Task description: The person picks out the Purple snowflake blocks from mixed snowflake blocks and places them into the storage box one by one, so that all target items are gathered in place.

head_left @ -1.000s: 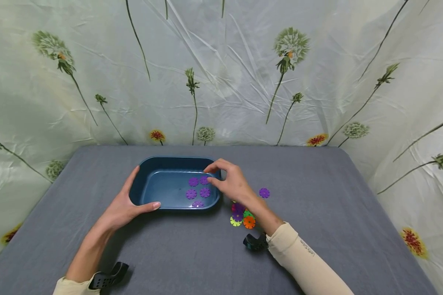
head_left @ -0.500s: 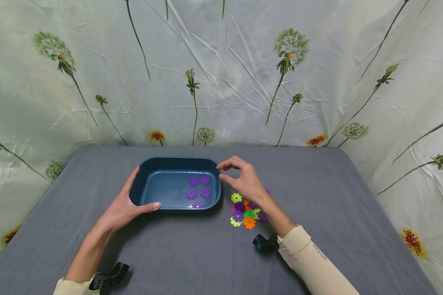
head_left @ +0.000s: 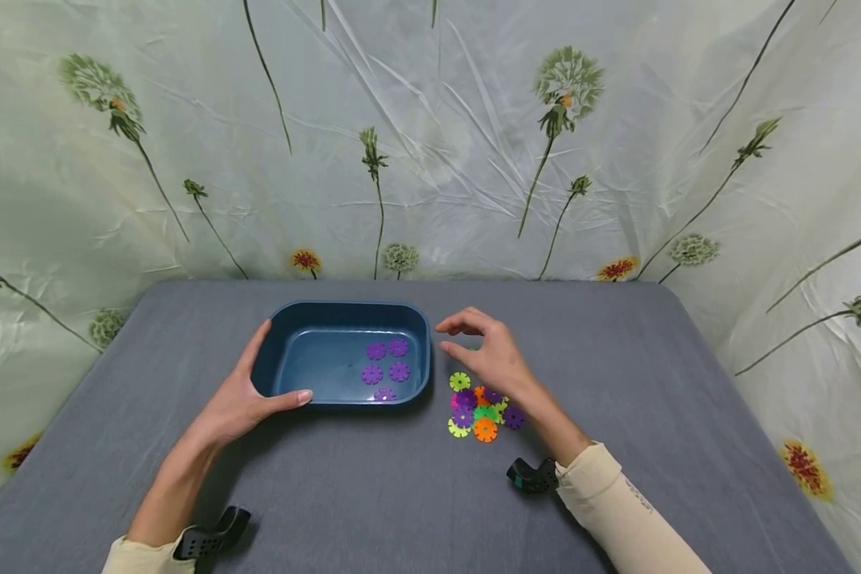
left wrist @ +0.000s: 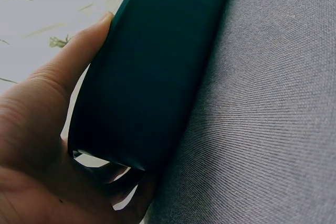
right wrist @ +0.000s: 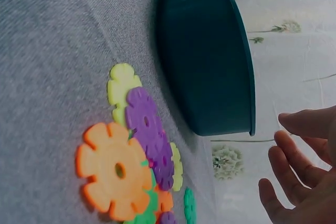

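A dark blue plastic basin (head_left: 323,319) stands on the table, with several purple flower-shaped discs (head_left: 372,374) lying flat in its right part. My left hand (head_left: 233,406) grips the basin's left end, thumb along the near rim and fingers round the far side; in the left wrist view the thumb lies at the rim. My right hand (head_left: 491,355) hovers just right of the basin, fingers loosely bent, thumb apart from them, nothing between. Below it lies a pile of notched flower discs: orange (right wrist: 115,169), purple (right wrist: 144,119), yellow (right wrist: 122,85) and green, some overlapping.
A grey cloth covers the table (head_left: 373,494). Behind it hangs a pale curtain (head_left: 459,159) printed with dandelions. A teal-green disc (right wrist: 189,205) lies beyond the pile, mostly hidden by the right hand in the head view. Black wrist cameras (head_left: 211,536) sit on both wrists.
My right hand has drawn back to the right, from over the basin's right rim to beside it, uncovering more of the disc pile. The left hand and the basin stay in place.
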`<state>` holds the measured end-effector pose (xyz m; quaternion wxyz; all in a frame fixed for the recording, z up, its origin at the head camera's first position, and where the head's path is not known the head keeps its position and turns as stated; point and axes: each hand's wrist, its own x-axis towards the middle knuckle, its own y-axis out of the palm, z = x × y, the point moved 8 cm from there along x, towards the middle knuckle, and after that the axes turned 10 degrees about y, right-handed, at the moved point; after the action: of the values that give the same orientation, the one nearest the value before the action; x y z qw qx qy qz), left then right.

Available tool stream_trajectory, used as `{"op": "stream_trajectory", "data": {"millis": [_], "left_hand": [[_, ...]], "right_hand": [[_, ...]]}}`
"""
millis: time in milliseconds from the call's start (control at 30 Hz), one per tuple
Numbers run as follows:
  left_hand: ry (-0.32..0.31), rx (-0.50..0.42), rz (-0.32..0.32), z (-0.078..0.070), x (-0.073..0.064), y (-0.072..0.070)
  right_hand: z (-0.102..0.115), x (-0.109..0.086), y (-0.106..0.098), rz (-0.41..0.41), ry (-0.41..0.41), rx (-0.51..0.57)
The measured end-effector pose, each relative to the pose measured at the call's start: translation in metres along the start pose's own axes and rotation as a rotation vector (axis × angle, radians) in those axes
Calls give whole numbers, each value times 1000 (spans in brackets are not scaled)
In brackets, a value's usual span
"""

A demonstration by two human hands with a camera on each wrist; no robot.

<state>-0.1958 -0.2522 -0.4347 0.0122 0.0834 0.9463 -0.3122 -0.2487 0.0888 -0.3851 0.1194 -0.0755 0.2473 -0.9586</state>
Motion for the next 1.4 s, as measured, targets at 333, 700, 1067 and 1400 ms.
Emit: {"op": "stream_trajectory", "data": {"millis": [333,700,1067,1400], "left_hand": [[2,3,0,2,-2,-1],[-12,9,-3,0,0,-1],[-17,-1,-4,0,0,0],[-4,3,-8,-1,0,0]], "right_hand": [[-10,-8,-4,17,-17,-14],[-29,-16,-5,102,53,-48],[-38,-22,-2,205,68,-107],[-44,-29,6,352,72,-151]]}}
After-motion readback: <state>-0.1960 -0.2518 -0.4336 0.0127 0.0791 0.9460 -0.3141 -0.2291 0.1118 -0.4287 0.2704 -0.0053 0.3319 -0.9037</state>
